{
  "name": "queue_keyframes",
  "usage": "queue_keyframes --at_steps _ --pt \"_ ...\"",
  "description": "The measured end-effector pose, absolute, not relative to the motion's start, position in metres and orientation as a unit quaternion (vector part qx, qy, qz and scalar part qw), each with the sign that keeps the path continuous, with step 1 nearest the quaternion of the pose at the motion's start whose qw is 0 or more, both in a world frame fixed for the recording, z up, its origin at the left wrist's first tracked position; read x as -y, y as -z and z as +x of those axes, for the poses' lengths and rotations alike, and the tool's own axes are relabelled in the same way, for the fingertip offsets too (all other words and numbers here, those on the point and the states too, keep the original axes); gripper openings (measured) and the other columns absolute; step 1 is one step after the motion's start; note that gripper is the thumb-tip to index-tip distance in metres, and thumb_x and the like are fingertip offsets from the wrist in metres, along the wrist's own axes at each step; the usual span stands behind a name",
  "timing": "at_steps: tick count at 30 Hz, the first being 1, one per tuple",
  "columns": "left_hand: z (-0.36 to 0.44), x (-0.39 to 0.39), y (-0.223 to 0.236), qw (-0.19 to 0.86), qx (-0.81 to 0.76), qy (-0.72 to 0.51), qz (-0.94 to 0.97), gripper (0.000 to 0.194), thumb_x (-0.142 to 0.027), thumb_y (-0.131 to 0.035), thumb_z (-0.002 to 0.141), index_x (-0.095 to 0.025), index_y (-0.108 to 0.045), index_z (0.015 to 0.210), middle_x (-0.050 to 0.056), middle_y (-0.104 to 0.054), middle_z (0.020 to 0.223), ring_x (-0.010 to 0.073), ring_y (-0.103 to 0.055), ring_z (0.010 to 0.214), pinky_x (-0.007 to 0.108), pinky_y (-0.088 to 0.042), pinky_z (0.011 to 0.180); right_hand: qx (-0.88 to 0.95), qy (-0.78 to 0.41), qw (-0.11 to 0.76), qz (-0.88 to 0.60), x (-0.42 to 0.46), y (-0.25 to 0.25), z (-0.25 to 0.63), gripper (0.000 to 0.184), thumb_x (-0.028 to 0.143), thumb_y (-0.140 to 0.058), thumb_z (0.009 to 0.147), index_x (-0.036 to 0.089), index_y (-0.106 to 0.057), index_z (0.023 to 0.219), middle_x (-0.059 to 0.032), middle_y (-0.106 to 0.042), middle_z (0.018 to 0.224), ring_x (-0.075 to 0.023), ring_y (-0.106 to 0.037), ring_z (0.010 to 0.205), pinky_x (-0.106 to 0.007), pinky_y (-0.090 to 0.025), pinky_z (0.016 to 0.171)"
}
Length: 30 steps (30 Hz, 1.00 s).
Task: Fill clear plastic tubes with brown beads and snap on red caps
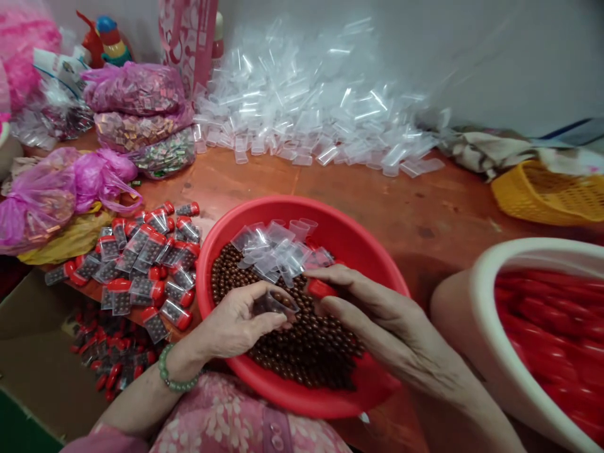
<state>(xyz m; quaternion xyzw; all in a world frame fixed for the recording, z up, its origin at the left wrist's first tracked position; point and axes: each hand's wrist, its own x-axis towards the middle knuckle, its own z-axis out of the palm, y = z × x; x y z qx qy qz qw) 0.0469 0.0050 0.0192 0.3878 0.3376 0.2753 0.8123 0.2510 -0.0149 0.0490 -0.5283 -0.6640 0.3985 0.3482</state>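
Note:
My left hand grips a small clear plastic container with brown balls inside, its mouth facing right. Between the thumb and fingers of my right hand is a red cap, a short gap away from the container's mouth. Both hands are over a red basin. Glossy brown balls cover much of its bottom. On top of them, toward the far side, lies a heap of clear containers.
Left of the basin lie filled, red-capped containers, above a cardboard box holding more. A big pile of clear containers sits against the wall. At right are a white tub of red caps and a yellow basket. Pink bags stand far left.

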Motion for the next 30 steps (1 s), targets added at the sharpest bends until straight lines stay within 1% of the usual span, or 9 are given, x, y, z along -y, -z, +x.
queue_keyframes --at_steps 2,4,7,11,17,21,26,28,30 --pt "0.045 -0.006 -0.018 0.826 -0.320 -0.288 0.365 0.041 -0.034 -0.077 0.073 -0.015 -0.059 0.105 0.003 -0.065 0.088 0.0109 -0.064 0.075 0.027 -0.051 0.077 0.625 -0.445 0.363 -0.529 0.011 -0.047 0.245 0.029 0.040 -0.053 0.093 0.027 -0.062 0.116 -0.0028 -0.065 0.083 -0.0143 -0.060 0.067 -0.024 -0.049 0.058" --pt "0.043 -0.007 -0.018 0.822 -0.310 -0.317 0.357 0.042 -0.034 -0.076 0.075 -0.016 -0.058 0.108 0.003 -0.064 0.087 0.0107 -0.064 0.074 0.027 -0.051 0.076 0.568 -0.489 0.396 -0.530 0.007 -0.043 0.242 0.028 0.042 -0.051 0.093 0.025 -0.062 0.114 -0.0005 -0.061 0.073 -0.0114 -0.053 0.055 -0.022 -0.044 0.049" --pt "0.043 -0.006 -0.019 0.797 -0.305 -0.342 0.394 0.032 -0.026 -0.073 0.077 -0.015 -0.059 0.103 0.002 -0.063 0.086 0.0098 -0.061 0.076 0.025 -0.048 0.078 0.499 -0.529 0.444 -0.522 0.005 -0.036 0.236 0.027 0.044 -0.057 0.089 0.023 -0.063 0.105 -0.0009 -0.062 0.075 -0.0101 -0.052 0.053 -0.022 -0.043 0.049" --pt "0.045 -0.005 -0.020 0.751 -0.338 -0.355 0.442 0.020 -0.021 -0.070 0.076 -0.014 -0.061 0.092 0.002 -0.062 0.087 0.0105 -0.058 0.078 0.026 -0.046 0.078 0.432 -0.595 0.445 -0.511 0.010 -0.031 0.227 0.027 0.043 -0.064 0.085 0.021 -0.065 0.099 0.0042 -0.055 0.054 -0.0083 -0.046 0.043 -0.020 -0.038 0.043" --pt "0.048 -0.006 -0.020 0.716 -0.396 -0.365 0.444 0.024 -0.022 -0.073 0.069 -0.015 -0.061 0.089 0.001 -0.063 0.083 0.0113 -0.057 0.074 0.026 -0.044 0.074 0.361 -0.647 0.448 -0.500 0.017 -0.024 0.214 0.028 0.044 -0.072 0.078 0.017 -0.066 0.085 0.0047 -0.055 0.047 -0.0068 -0.045 0.037 -0.019 -0.037 0.039" --pt "0.050 -0.005 -0.021 0.723 -0.416 -0.354 0.424 0.030 -0.023 -0.077 0.064 -0.015 -0.062 0.089 -0.002 -0.062 0.075 0.0099 -0.056 0.066 0.025 -0.044 0.068 0.306 -0.679 0.458 -0.485 0.016 -0.019 0.206 0.027 0.039 -0.077 0.073 0.018 -0.060 0.076 0.0047 -0.059 0.047 -0.0058 -0.049 0.036 -0.015 -0.040 0.038" --pt "0.049 -0.004 -0.023 0.721 -0.409 -0.378 0.412 0.023 -0.023 -0.074 0.068 -0.014 -0.061 0.085 -0.003 -0.062 0.069 0.0095 -0.056 0.063 0.024 -0.044 0.066 0.306 -0.679 0.458 -0.486 0.017 -0.019 0.202 0.030 0.039 -0.079 0.071 0.017 -0.059 0.073 0.0029 -0.061 0.052 -0.0081 -0.057 0.041 -0.015 -0.047 0.039" --pt "0.048 -0.006 -0.024 0.707 -0.427 -0.376 0.419 0.023 -0.023 -0.074 0.068 -0.014 -0.062 0.084 -0.002 -0.062 0.071 0.0091 -0.056 0.064 0.023 -0.043 0.065 0.319 -0.667 0.472 -0.480 0.021 -0.020 0.205 0.031 0.036 -0.082 0.067 0.018 -0.064 0.084 -0.0005 -0.068 0.068 -0.0120 -0.066 0.055 -0.019 -0.055 0.049" --pt "0.046 -0.007 -0.024 0.694 -0.444 -0.376 0.424 0.024 -0.025 -0.075 0.068 -0.014 -0.062 0.085 -0.001 -0.063 0.074 0.0097 -0.055 0.067 0.023 -0.043 0.067 0.335 -0.636 0.501 -0.482 0.028 -0.021 0.209 0.039 0.030 -0.085 0.062 0.020 -0.065 0.095 -0.0034 -0.070 0.088 -0.0162 -0.072 0.074 -0.023 -0.060 0.061"
